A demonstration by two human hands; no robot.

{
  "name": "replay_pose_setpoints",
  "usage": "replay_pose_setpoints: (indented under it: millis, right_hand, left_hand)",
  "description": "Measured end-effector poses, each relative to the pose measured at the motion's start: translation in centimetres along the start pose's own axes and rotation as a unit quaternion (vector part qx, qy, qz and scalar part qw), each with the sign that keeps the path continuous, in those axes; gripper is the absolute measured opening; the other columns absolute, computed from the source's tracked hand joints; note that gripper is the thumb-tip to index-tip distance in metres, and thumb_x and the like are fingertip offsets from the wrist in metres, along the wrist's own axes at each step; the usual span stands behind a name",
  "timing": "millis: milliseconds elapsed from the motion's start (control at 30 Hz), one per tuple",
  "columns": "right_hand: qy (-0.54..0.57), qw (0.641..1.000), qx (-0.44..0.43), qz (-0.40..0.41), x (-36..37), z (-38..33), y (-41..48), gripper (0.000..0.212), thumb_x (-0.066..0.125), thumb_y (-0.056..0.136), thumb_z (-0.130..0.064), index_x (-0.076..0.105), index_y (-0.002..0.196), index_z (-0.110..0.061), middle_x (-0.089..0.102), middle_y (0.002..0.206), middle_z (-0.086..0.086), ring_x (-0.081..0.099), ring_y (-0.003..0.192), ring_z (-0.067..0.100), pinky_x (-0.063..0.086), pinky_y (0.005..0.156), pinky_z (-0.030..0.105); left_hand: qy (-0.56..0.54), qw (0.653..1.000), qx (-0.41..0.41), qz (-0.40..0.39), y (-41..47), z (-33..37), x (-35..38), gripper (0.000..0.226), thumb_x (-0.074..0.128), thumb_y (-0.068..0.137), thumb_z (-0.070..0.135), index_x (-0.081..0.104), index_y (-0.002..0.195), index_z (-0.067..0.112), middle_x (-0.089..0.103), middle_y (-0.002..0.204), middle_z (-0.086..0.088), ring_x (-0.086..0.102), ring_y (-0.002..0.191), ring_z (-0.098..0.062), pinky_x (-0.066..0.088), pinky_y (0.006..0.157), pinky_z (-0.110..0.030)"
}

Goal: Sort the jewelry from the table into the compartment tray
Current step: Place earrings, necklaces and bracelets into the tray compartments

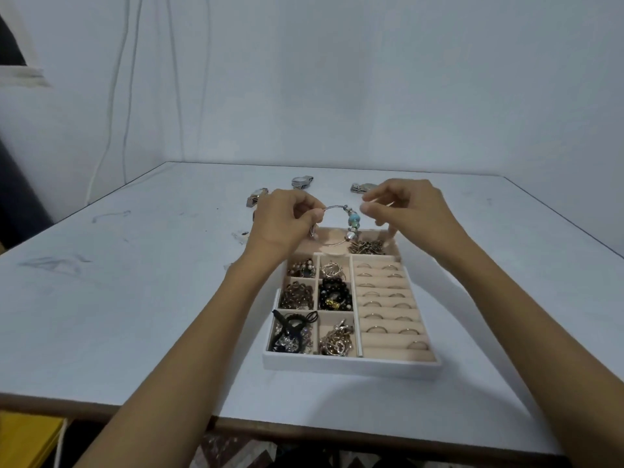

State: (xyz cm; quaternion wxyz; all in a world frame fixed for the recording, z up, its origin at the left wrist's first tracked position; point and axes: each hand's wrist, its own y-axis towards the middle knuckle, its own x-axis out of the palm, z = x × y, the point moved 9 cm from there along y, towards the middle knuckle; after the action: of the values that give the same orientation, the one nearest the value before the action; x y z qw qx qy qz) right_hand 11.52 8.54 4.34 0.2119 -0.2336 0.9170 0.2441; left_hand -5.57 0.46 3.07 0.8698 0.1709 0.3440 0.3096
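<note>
White wall cords (pixel 115 92), yellow box (pixel 27 437)

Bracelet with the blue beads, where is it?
In the head view, the bracelet hangs from the left hand, over the far compartment of the tray, with the right hand close beside it.

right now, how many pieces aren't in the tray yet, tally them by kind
watches: 3 (left watch, middle watch, right watch, all on the table)
beaded bracelet: 1 (in the grip of the left hand, above the tray)
total: 4 in view; anything behind the hands is hidden
</note>
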Motion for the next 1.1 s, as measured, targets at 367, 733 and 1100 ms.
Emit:
replay_pose_setpoints:
  millis: [367, 733, 1100]
  right_hand:
    - [0.052, 0.995, 0.084, -0.015, 1.1, 3.5, 0.5, 0.013, 0.076, 0.073, -0.002, 0.072, 0.086, -0.003, 0.07, 0.074, 0.016, 0.055, 0.049, 0.015, 0.047, 0.052, 0.02]
    - [-0.144, 0.988, 0.046, 0.02, 0.5, 3.6, 1.5, 0.012, 0.072, 0.069, -0.002, 0.074, 0.075, -0.013, 0.063, 0.062, -0.007, 0.056, 0.062, 0.004, 0.042, 0.058, 0.015]
    - [-0.331, 0.942, 0.047, 0.001, 0.4, 3.2, 1.1, 0.016, 0.063, 0.078, -0.013, 0.075, 0.081, -0.025, 0.066, 0.082, -0.004, 0.052, 0.079, 0.015, 0.032, 0.056, 0.025]
  left_hand:
    - [0.025, 0.997, 0.004, -0.07, 0.6, 0.0, 4.0, 0.006, 0.065, 0.086, 0.008, 0.072, 0.084, 0.008, 0.067, 0.059, 0.004, 0.064, 0.052, -0.002, 0.054, 0.06, -0.014]
    - [0.089, 0.983, 0.016, -0.157, 0.5, 0.2, 6.0, 0.013, 0.068, 0.079, 0.008, 0.076, 0.085, 0.016, 0.072, 0.067, 0.001, 0.069, 0.066, -0.011, 0.056, 0.079, -0.031]
    - [0.119, 0.976, 0.022, -0.182, -0.1, 0.6, 6.7, 0.01, 0.071, 0.082, 0.019, 0.076, 0.09, 0.019, 0.074, 0.085, -0.001, 0.067, 0.083, -0.014, 0.052, 0.085, -0.03]
